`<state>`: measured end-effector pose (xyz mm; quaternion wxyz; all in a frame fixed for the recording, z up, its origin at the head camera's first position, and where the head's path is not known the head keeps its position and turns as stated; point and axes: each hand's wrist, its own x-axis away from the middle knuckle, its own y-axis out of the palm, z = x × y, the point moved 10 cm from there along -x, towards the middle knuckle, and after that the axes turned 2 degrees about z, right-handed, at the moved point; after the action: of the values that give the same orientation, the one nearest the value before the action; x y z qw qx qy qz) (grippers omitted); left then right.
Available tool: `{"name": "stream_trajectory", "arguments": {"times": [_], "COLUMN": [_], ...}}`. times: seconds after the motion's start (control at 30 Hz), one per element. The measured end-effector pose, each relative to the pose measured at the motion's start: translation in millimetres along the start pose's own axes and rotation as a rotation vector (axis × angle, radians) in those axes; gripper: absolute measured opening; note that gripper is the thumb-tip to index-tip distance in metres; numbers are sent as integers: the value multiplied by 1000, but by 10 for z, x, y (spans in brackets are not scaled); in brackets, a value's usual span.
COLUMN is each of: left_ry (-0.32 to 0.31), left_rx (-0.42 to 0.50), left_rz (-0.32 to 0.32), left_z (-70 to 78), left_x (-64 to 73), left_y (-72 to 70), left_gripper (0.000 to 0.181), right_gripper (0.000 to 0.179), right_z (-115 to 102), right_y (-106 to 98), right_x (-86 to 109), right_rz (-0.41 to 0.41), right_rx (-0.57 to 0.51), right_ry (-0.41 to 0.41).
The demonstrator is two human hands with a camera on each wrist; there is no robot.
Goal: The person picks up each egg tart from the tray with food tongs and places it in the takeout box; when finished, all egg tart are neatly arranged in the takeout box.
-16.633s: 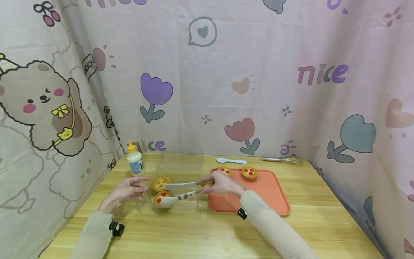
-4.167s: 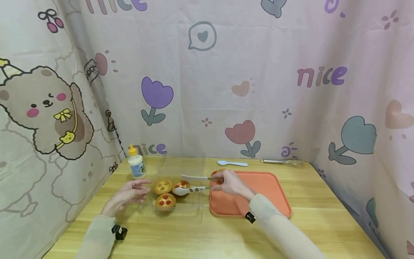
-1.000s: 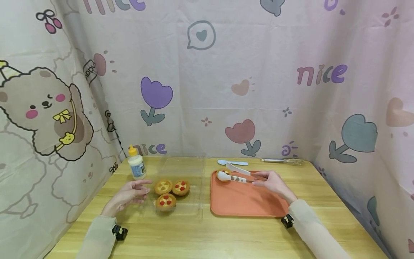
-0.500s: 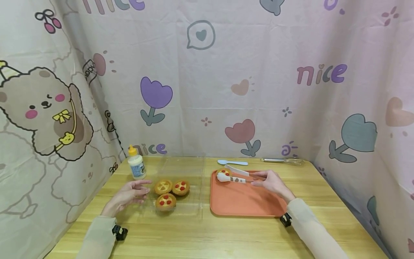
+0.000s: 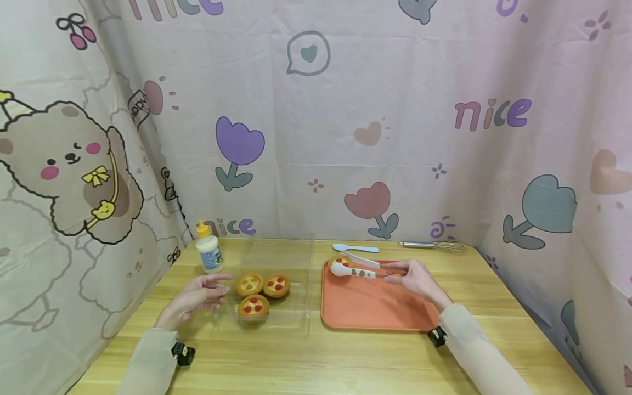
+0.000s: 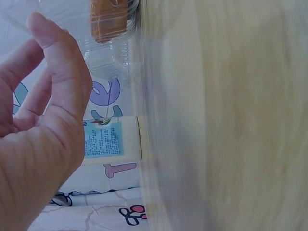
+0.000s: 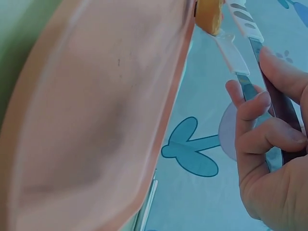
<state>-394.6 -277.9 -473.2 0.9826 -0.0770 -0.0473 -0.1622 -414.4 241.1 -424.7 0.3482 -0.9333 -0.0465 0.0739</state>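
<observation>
My right hand [image 5: 417, 281] grips a pair of tongs [image 5: 362, 272] with white, brown-spotted ends and metal handles. Their two ends stand on either side of a small tart [image 5: 339, 260] with red topping pieces, at the back left corner of an orange tray [image 5: 375, 312]. The right wrist view shows the tart [image 7: 209, 17] between the tong ends, fingers and thumb around the handles. My left hand [image 5: 197, 298], loosely bent and holding nothing, is at the left side of a clear plastic box [image 5: 298, 307]. Several tarts [image 5: 253, 308] lie inside, and its lid stands raised behind.
A white bottle with a yellow cap [image 5: 209, 255] stands behind my left hand. Along the table's back edge lie a pale blue spoon [image 5: 355, 248] and a wire whisk [image 5: 432, 246]. A patterned curtain [image 5: 316, 137] hangs behind the table.
Since the oldest frame, one red-topped tart has gone from the tray into the box by tongs. The tongs then moved back over the tray and, lately, slightly left around the remaining tart.
</observation>
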Motion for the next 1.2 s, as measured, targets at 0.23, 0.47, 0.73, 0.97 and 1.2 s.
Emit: {"name": "stream_trajectory", "arguments": {"times": [0.23, 0.47, 0.73, 0.97, 1.2], "left_ry": [-4, -6, 5, 10, 12], "left_rx": [0, 1, 15, 20, 17], "left_rz": [-2, -2, -3, -11, -9], "left_z": [-11, -17, 0, 23, 16], "left_x": [3, 2, -5, 9, 2], "left_y": [-5, -3, 5, 14, -11], "left_gripper": [62, 64, 62, 60, 60], "right_gripper": [42, 41, 44, 46, 50], "right_z": [-56, -162, -288, -357, -465], "right_y": [9, 56, 86, 173, 271], "right_x": [24, 71, 104, 108, 129], "right_rz": [-27, -58, -34, -79, -146], "right_rx": [-93, -107, -65, -74, -137], "right_ry": [-11, -24, -16, -24, -38]}}
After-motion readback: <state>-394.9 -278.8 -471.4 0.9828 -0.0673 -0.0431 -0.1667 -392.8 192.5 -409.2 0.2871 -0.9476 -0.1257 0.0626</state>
